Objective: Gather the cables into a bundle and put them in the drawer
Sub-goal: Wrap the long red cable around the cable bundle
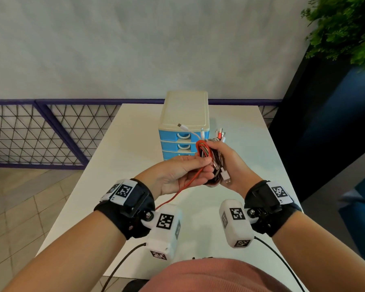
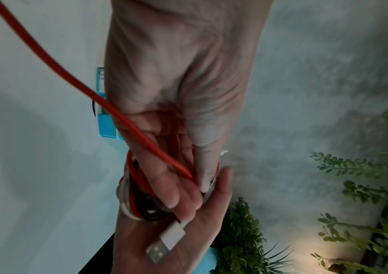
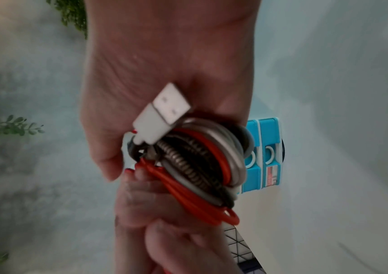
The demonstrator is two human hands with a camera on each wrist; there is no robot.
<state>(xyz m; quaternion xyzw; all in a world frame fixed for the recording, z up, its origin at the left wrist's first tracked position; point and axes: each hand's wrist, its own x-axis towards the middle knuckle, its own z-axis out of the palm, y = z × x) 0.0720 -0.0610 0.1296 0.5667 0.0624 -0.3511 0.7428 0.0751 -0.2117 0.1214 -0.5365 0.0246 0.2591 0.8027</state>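
A coiled bundle of cables, red, white and braided, is held above the table in front of a small drawer unit with blue drawers, all closed. My right hand grips the bundle; a white USB plug lies against its palm. My left hand pinches the red cable beside the coil, and its loose tail hangs down toward my left wrist. Several plugs stick up from the bundle's top.
The white table carries the drawer unit at its far middle. A purple-framed mesh fence runs behind and to the left. A dark planter with green foliage stands at the right.
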